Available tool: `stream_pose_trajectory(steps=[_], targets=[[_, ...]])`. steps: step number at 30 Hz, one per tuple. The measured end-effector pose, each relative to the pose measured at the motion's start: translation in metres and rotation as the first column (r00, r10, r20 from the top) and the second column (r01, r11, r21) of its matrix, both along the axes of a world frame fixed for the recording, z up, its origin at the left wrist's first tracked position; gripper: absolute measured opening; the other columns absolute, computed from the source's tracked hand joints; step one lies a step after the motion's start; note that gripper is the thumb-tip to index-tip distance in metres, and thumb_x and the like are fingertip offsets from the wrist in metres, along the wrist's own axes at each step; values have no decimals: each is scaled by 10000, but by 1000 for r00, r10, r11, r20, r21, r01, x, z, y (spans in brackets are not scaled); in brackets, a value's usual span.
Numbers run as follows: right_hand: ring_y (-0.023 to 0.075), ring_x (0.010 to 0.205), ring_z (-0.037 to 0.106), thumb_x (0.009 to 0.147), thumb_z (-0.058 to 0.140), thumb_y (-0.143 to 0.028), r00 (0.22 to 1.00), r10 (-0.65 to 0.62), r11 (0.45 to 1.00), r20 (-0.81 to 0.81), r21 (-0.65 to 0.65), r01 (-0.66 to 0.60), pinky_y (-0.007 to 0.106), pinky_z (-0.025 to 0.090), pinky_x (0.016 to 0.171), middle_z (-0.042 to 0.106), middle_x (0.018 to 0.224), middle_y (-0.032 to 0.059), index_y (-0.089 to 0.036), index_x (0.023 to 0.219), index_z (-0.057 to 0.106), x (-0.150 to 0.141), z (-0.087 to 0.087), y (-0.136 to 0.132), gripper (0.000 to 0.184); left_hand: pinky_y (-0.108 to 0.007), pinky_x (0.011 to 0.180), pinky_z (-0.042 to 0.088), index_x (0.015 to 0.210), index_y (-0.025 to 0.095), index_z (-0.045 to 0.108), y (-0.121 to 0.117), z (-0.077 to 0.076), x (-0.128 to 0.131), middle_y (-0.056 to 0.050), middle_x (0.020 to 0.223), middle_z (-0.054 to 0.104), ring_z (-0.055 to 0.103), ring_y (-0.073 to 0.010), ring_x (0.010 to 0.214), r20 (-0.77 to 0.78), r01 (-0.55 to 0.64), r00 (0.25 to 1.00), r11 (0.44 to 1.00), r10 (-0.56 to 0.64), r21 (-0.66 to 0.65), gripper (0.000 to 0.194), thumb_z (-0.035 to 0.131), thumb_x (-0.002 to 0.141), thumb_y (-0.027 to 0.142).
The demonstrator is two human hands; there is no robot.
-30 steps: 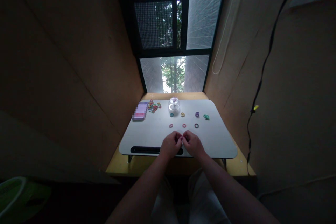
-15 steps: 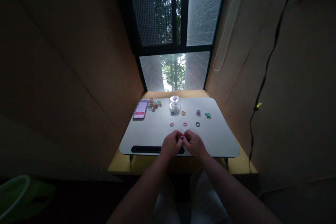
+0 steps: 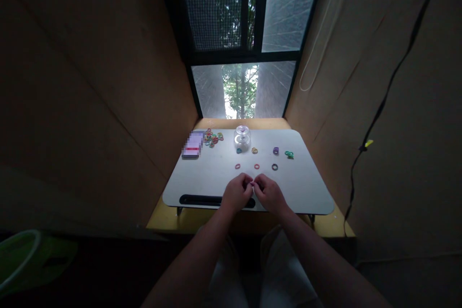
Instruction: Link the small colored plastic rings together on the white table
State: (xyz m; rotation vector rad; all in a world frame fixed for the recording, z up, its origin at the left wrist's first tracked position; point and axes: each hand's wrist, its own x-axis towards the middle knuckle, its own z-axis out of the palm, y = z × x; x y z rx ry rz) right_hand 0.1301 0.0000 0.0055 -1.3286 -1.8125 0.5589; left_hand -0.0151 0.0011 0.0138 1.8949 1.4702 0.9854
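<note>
My left hand [image 3: 238, 192] and my right hand [image 3: 268, 193] meet fingertip to fingertip low over the white folding table [image 3: 299, 187]. Both are closed in a pinch. Whatever lies between the fingertips is tiny and mostly covered; I cannot make it out. Just beyond my hands is a row of small rings that look like hair ties: a pink one [image 3: 237, 166], a reddish one [image 3: 256, 166] and a dark grey one [image 3: 275, 167]. Behind them sit a blue one [image 3: 238, 150], a yellowish one [image 3: 254, 150], a purple one [image 3: 276, 150] and a green bunch [image 3: 289, 154].
A clear lidded jar [image 3: 242, 138] stands at the back middle. Left of it lie a multicoloured pile of hair ties [image 3: 213, 138] and a phone [image 3: 193, 145]. A black slot [image 3: 200, 200] runs along the table's near edge. A green basket [image 3: 36, 264] is at lower left.
My view has tilted down slightly, so the table sits a bit higher in the picture. My hands stay pinched together, with fingertips shifted a little.
</note>
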Motion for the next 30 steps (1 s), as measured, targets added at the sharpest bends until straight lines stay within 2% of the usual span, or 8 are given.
stream_pose_trajectory(steps=[11,30], targets=[[128,587,498,840,480,-279,1000,-3,1000,-16,10,3,234,356,560,570,648,-5,-201,738,535,0,-3,1,139,-236,643,422,882,185,605,3,-4,-1,-1,757,648,566,-113,664,39,-40,998,999,40,0,116,524,814,233],[139,615,515,862,437,-286,999,-29,999,-43,17,30,238,361,581,551,684,-9,-208,784,498,2,-8,1,125,-233,634,404,831,187,596,-2,-7,-1,8,724,629,552,-113,651,31,-13,999,999,12,42,164,519,847,332]])
